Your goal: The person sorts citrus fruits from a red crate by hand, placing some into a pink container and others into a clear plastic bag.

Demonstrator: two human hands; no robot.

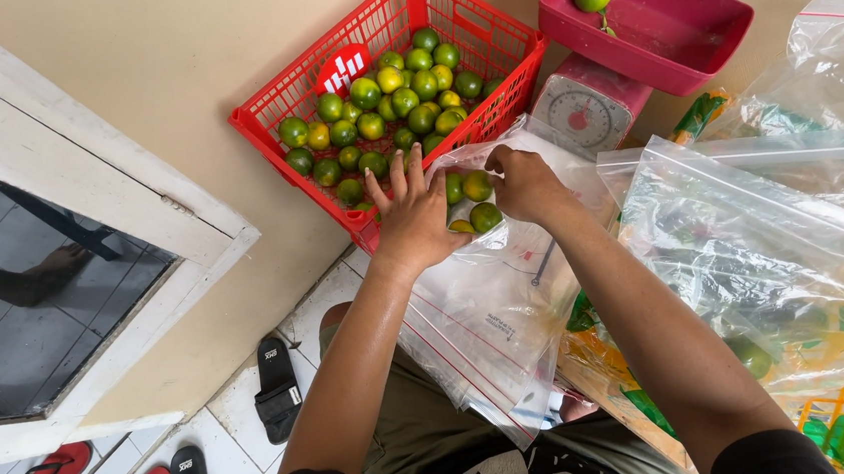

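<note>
- Between the two hands, a clear plastic bag [493, 307] hangs open at its mouth, with a few green limes [477, 201] inside near the top.
- Left hand [412, 218] presses against the bag's rim, fingers [399, 176] spread open.
- Right hand [526, 184] pinches the opposite rim, fingers closed on the plastic.
- Just behind stands a red basket [279, 138] of limes, beside a red scale [588, 109].

Both forearms are bare up to short black sleeves that end around the elbows. The left hand [416, 222] and right hand [523, 184] carry no rings, watch or gloves that can be seen. Below them show olive-green shorts or trousers, probably shorts, though the cloth is mostly covered.
</note>
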